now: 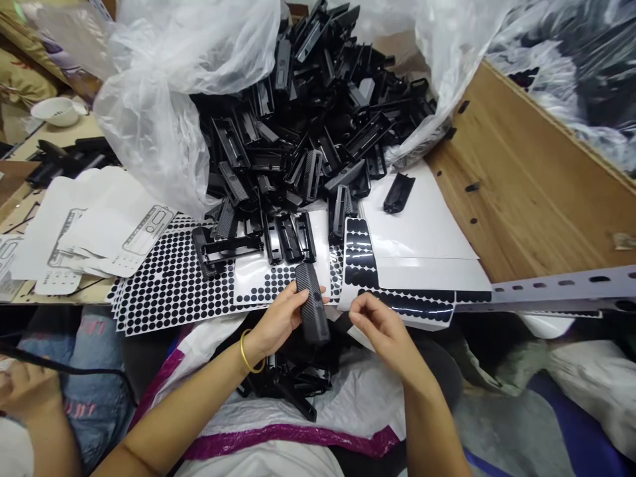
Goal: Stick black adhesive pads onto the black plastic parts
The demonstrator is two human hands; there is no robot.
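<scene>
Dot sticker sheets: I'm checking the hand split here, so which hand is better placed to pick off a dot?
Probably the right hand: free, fingers pinched beside the dot sheet. The left hand grips the black part.

Left hand (pixel 281 318) curled in a grip, right hand (pixel 380 324) apparently pinching, forearms converging, wrists level

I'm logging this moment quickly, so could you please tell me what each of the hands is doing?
Left hand: closed around a black plastic part.
Right hand: fingertips pinched together beside the part; holding anything cannot be told.
</scene>
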